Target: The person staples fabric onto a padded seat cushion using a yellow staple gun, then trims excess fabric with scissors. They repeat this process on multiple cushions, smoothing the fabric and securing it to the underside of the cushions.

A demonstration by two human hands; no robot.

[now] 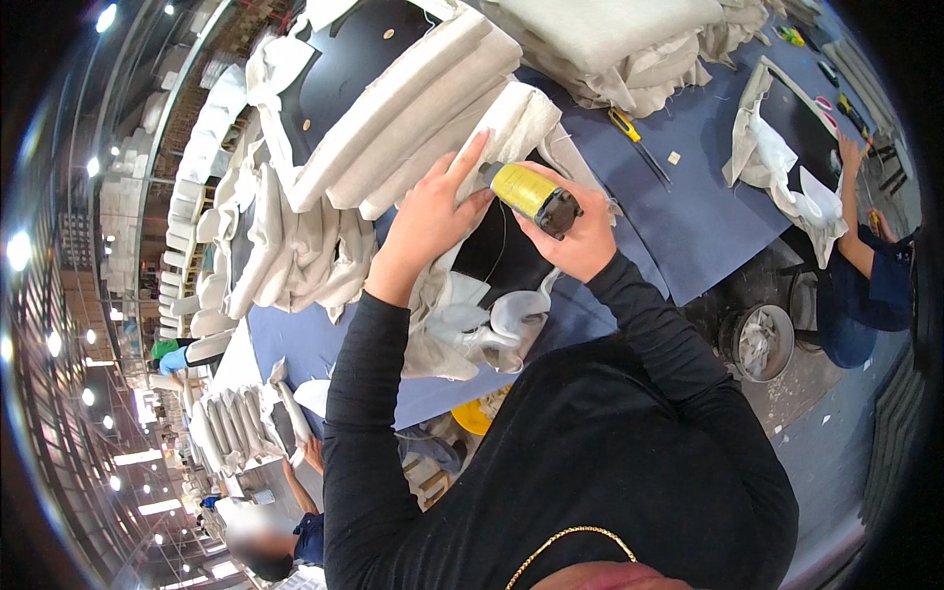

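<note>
My right hand (587, 238) is wrapped round a yellow tool with black ends (523, 189); its exact kind does not show. The tool's narrow black end points at the edge of a beige padded fabric piece (519, 120), close to my left fingers. My left hand (430, 218) rests on that piece with the index finger stretched out and the thumb apart. Below both hands lies a black panel (489, 251) with a thin thread or wire across it. White and beige cloth flaps (462, 317) fold over its near edge.
Stacked beige padded pieces (423, 93) lie ahead, with a fabric pile (629, 49) at the far right. A yellow-handled tool (629, 133) sits on the blue table (698, 226). Another person's arm (854, 202) works at right, near a bin (765, 344). Someone else (300, 531) is at lower left.
</note>
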